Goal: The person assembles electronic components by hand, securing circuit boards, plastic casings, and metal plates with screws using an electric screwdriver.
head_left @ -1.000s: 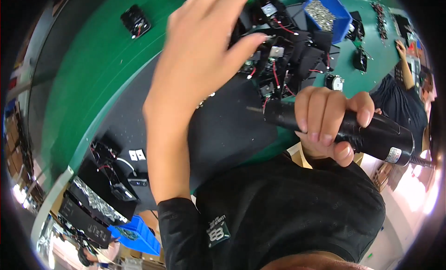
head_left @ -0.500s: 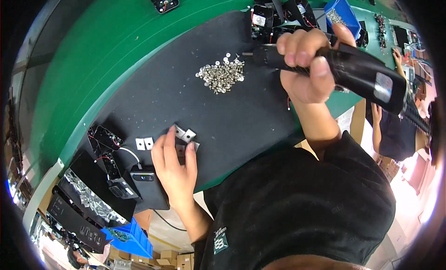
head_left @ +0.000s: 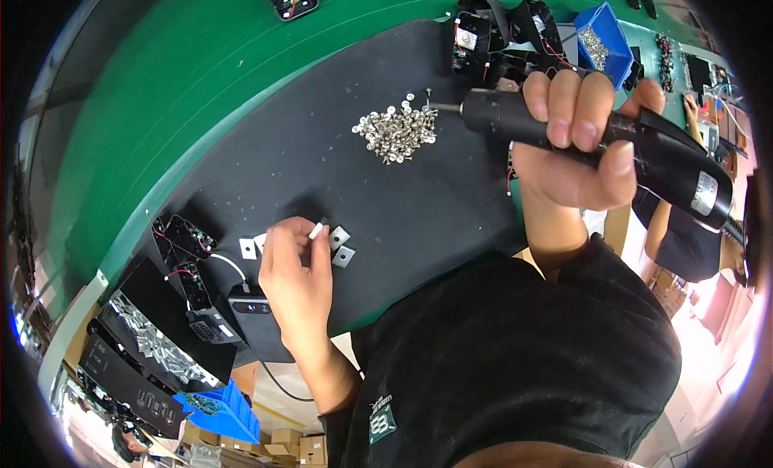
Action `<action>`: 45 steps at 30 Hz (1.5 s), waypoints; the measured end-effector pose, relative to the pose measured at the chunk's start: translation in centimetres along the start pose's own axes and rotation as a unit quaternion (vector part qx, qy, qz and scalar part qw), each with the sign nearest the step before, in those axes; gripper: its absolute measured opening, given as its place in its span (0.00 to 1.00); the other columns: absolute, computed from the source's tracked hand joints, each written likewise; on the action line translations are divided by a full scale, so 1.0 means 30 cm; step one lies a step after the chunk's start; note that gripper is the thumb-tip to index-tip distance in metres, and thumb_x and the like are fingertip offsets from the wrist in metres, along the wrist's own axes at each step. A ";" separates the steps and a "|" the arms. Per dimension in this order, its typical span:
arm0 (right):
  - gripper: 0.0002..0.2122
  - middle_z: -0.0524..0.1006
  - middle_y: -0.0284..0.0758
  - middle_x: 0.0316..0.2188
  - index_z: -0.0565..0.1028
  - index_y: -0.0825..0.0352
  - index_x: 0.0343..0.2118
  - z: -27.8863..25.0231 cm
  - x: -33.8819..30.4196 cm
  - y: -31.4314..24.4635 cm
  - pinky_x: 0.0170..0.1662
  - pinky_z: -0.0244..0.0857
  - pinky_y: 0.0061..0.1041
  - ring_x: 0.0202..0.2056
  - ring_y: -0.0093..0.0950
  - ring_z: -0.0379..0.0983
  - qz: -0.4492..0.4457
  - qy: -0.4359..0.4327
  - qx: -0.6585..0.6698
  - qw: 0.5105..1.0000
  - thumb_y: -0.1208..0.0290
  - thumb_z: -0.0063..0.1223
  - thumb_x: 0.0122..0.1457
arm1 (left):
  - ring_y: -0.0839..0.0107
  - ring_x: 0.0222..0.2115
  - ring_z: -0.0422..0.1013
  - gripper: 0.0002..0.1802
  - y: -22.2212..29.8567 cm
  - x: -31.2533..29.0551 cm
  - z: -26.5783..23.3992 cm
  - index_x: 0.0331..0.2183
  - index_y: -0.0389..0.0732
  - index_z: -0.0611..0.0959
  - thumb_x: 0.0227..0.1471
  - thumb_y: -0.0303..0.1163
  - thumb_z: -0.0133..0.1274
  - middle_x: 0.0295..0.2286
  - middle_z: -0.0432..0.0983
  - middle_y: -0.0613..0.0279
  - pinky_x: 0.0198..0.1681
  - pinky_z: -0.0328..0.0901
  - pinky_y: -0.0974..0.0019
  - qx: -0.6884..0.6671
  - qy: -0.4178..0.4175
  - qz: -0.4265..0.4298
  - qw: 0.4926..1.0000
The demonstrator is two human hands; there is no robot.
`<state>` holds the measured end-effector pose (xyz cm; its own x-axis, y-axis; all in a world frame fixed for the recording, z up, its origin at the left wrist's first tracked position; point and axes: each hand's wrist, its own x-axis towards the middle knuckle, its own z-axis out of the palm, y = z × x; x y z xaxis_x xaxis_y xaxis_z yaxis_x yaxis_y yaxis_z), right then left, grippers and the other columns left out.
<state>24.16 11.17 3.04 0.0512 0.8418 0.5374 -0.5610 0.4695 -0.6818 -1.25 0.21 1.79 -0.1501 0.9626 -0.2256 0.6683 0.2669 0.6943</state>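
My right hand (head_left: 570, 172) is wrapped round a black electric screwdriver (head_left: 501, 118). The tool lies nearly level above the table, its bit pointing left at the right edge of a heap of silver screws (head_left: 394, 134); a screw (head_left: 428, 94) stands by the tip, and I cannot tell if it touches the bit. Between thumb and fingertips, my left hand (head_left: 298, 267) pinches a small metal plate (head_left: 316, 231), tilted above the table. Beside that hand lie two square plates with a dark centre hole, one plate (head_left: 339, 237) above another plate (head_left: 344, 257). A further plate (head_left: 248, 249) lies left of my fingers, with one more partly hidden.
Black housings with wires (head_left: 473, 37) and a blue bin of screws (head_left: 604, 45) stand at the back right. At left are an opened black device (head_left: 183, 241), a small box with a white cable (head_left: 250, 305) and a tray of metal parts (head_left: 157, 347). Another person's hand (head_left: 691, 107) shows far right.
My left fingers, spread over the plates before, have closed on one and lifted it. The right hand and screwdriver have shifted slightly right and down in the picture.
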 end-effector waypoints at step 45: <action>0.27 0.71 0.25 0.25 0.58 0.53 0.56 -0.032 -0.041 -0.018 0.32 0.66 0.21 0.25 0.20 0.69 0.111 -0.083 0.100 0.985 0.69 0.56 0.53 | 0.76 0.32 0.70 0.12 0.164 0.466 -0.091 0.36 0.34 0.83 0.46 0.25 0.61 0.29 0.79 0.63 0.41 0.64 0.72 0.035 0.056 0.142 0.988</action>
<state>25.18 10.14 2.29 -0.2168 0.8549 0.4713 -0.6957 0.2034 -0.6890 -2.04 15.10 3.91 -0.0264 0.9983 0.0522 0.7437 -0.0153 0.6683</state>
